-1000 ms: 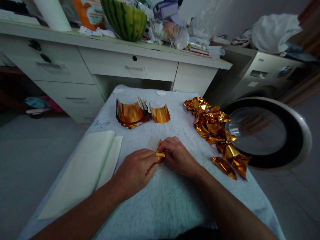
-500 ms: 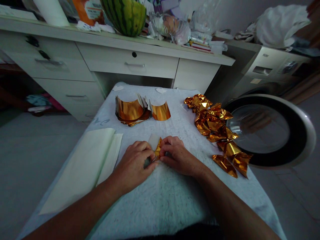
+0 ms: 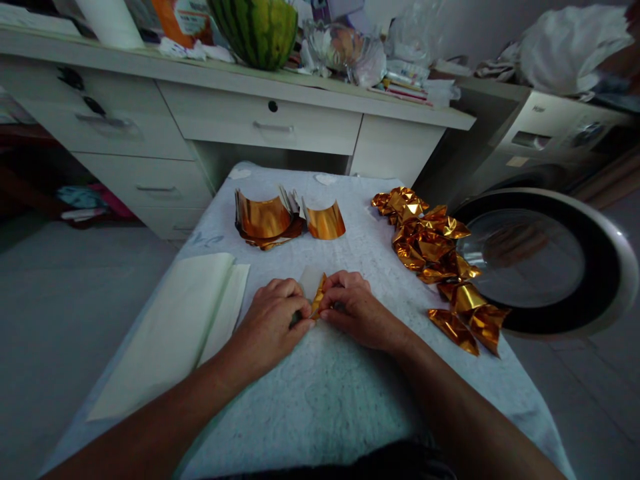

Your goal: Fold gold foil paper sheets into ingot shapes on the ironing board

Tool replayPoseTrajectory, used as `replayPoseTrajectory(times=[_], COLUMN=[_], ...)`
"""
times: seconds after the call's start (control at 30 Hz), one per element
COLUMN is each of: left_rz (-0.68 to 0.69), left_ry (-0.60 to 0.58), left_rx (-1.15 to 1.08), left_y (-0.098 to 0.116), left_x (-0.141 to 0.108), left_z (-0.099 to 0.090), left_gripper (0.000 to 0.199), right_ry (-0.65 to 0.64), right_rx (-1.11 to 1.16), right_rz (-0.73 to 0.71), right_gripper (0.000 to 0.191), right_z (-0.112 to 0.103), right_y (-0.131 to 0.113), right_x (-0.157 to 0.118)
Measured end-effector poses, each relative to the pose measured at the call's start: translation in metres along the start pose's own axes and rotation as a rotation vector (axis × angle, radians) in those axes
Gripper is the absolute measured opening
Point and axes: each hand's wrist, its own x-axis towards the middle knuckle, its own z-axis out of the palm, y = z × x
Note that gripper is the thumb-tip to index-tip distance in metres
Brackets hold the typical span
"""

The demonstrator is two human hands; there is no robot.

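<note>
Between my two hands is a small sheet of gold foil paper [image 3: 318,297], partly folded, with a pale side [image 3: 310,277] showing at its upper left. My left hand [image 3: 280,310] pinches its lower left edge between thumb and fingers. On the other side my right hand [image 3: 353,307] is closed on its right edge, fingers bent. The fingers hide most of the sheet. Farther off lies a stack of curved gold foil sheets [image 3: 265,219], with a separate curved sheet [image 3: 327,222] at its right. Folded gold foil pieces [image 3: 425,243] make a heap along the table's right side.
Pale folded paper [image 3: 165,327] lies on the left of the cloth-covered table [image 3: 320,413]. Behind it stands a white drawer desk [image 3: 270,130] bearing a cut watermelon [image 3: 255,30] and clutter. A washing machine's open round door [image 3: 605,267] stands close to the table's right edge.
The gold foil between my hands now looks narrower, its gold part drawn into a slim fold. My hands stay in nearly the same place; the whole view has shifted slightly.
</note>
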Motion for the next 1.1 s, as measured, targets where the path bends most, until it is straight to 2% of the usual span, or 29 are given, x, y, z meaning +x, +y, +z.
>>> replayPoseTrajectory(times=[0.2,0.6,0.87,1.1], left_rz=[-0.064,-0.034,-0.098,-0.068], left_ry=[-0.024,0.025,0.069,0.043], left_rx=[-0.032,0.048,0.122,0.147], left_y=[0.001,0.005,0.007,0.007], left_x=[-0.001,-0.004,-0.004,-0.004], left_z=[0.0,-0.001,0.004,0.002], left_gripper=[0.008,0.021,0.016,0.016], right_ry=[-0.006,0.095,0.117,0.138], right_rx=[0.012,-0.041,-0.069,-0.075], right_rz=[0.029,0.034,0.069,0.075], right_gripper=[0.006,0.01,0.01,0.011], right_z=[-0.001,0.009,0.011,0.013], right_y=[-0.003,0.0,-0.004,-0.004], right_x=[0.001,0.004,0.004,0.005])
